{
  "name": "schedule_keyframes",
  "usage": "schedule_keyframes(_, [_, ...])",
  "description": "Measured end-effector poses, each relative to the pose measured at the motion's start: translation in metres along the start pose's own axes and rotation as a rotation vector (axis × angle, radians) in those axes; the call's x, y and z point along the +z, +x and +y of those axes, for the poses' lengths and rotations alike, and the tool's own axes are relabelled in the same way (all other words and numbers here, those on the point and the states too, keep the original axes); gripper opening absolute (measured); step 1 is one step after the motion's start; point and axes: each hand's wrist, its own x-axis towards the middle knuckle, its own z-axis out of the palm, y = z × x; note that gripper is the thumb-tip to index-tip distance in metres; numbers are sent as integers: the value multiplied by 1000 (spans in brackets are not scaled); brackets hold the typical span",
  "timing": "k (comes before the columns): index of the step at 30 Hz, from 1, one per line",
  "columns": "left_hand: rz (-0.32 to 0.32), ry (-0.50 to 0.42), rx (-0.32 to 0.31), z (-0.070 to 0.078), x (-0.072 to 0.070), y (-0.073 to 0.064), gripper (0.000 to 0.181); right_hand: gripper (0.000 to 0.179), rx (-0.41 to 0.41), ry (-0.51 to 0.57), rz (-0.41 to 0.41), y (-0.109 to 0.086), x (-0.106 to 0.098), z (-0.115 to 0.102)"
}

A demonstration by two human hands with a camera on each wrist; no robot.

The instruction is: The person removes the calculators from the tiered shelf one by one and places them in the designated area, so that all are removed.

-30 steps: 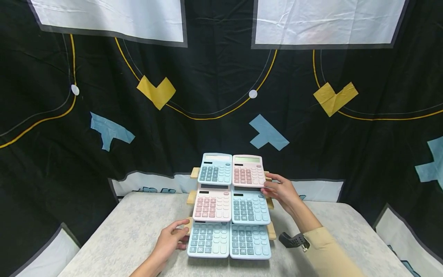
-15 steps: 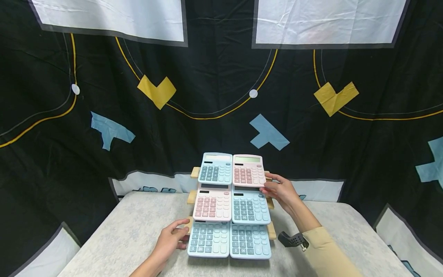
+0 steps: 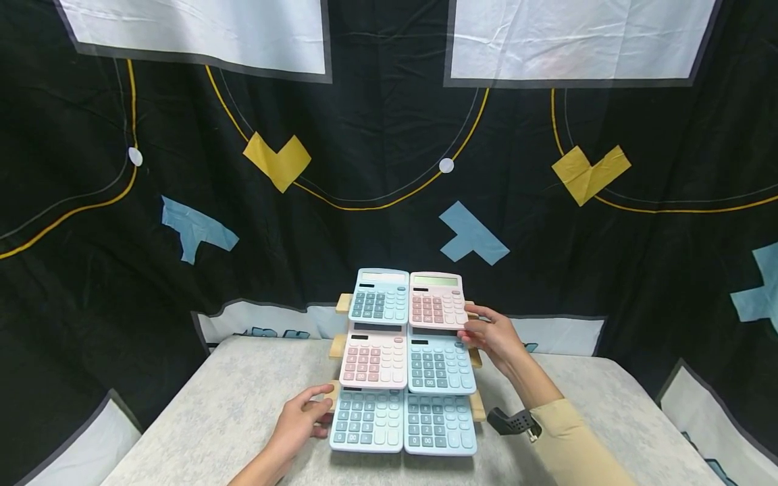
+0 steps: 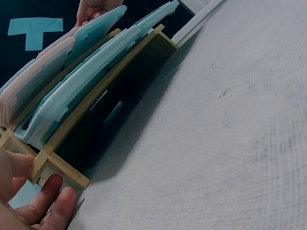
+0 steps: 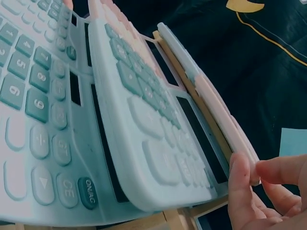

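Note:
A stepped wooden rack (image 3: 331, 397) bears calculators in three tiers, two side by side on each. On the top tier a blue calculator (image 3: 378, 297) leans beside a pink calculator (image 3: 436, 300). The middle tier has a pink calculator (image 3: 373, 358) on the left and a blue calculator (image 3: 440, 362) on the right; two blue ones fill the bottom tier. My left hand (image 3: 298, 420) grips the rack's lower left end, thumb and fingers about the wood in the left wrist view. With thumb and finger, my right hand (image 3: 495, 337) pinches the lower right corner of the top pink calculator.
The rack stands on a grey mottled table (image 3: 243, 378). Behind hangs a black cloth (image 3: 377, 236) with white panels, yellow lines and pieces of blue and yellow tape. A dark strap (image 3: 513, 422) is at my right wrist, by a beige sleeve (image 3: 577, 442).

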Motion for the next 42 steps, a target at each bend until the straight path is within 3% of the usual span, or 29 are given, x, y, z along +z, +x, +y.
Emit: schedule_keyframes(42, [3, 18, 16, -3, 0, 1, 43, 53, 45, 43, 23, -4, 5, -7])
